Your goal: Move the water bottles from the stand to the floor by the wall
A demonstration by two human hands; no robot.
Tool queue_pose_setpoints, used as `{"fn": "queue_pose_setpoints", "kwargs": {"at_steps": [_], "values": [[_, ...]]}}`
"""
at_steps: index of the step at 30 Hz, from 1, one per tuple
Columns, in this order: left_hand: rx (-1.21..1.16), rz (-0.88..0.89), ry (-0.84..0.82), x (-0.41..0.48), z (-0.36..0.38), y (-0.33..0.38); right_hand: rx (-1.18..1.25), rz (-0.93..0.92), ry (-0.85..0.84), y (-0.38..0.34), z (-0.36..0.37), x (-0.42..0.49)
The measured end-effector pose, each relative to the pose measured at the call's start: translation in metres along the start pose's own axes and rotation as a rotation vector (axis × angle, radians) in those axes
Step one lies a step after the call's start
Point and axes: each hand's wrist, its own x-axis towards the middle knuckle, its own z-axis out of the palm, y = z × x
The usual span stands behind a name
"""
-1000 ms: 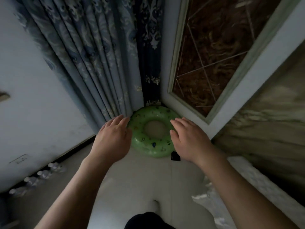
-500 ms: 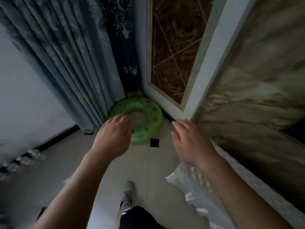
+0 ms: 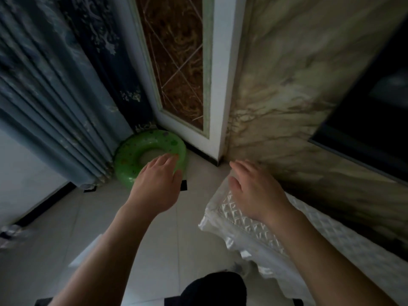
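Bottles point(image 3: 8, 234) first: only a pale blur at the far left edge, down on the floor point(image 3: 181, 244) at the foot of the left wall point(image 3: 26, 173). They are too smeared to count, but they look like ones already delivered. No bottle shows anywhere else.

Left hand point(image 3: 156, 186) is out front, palm down, fingers relaxed and slightly spread, holding nothing. It hangs in front of the green ring point(image 3: 130, 155); whether it touches it, I cannot tell. Right hand point(image 3: 254, 191) is the same: palm down, fingers loose and apart, nothing in it, hovering above the near corner of the stand point(image 3: 238, 221).

That stand, and I am taking the low surface under the white quilted cover to be it, runs along the marbled wall point(image 3: 287, 96) below a dark screen point(image 3: 375, 96). No bottles show on the part in view.

So this reads as the empty-handed leg between trips: one load down, going for the next. How many remain I cannot say.

The next move calls for turning further right along the stand until bottles come into view. Each hand then needs to close round a bottle's body, upright, and carry it to the left wall.

Further out, the ring lies in the corner beneath the blue curtain point(image 3: 55, 96).
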Motion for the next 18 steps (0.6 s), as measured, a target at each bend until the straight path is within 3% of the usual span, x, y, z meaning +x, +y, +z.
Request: {"fn": "queue_pose_setpoints", "kwargs": {"at_steps": [18], "values": [[-0.017, -0.09, -0.033, 0.014, 0.062, 0.147, 0.022, 0.009, -0.073, 0.15, -0.038, -0.025]]}}
